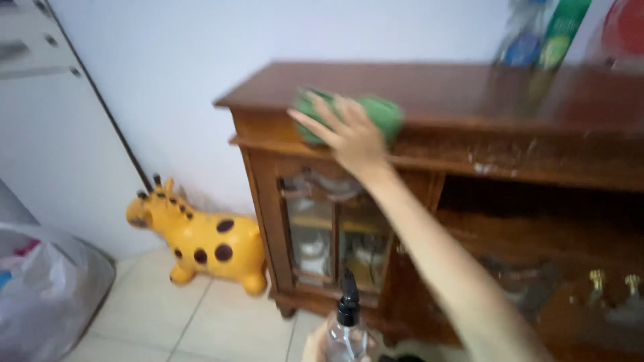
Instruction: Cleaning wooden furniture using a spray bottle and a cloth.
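Observation:
My right hand (352,137) presses a green cloth (382,110) flat against the front top edge of a dark wooden cabinet (510,144), near its left corner. The arm reaches up from the lower right. My left hand (314,345) shows only partly at the bottom edge, wrapped around a clear spray bottle (347,328) with a black nozzle, held upright in front of the cabinet's glass door (312,234).
A yellow spotted giraffe toy (201,241) stands on the tiled floor left of the cabinet. A plastic bag (40,288) lies at the far left beside a white door. Colourful items (550,33) stand on the cabinet's back right. Glassware shows behind the glass.

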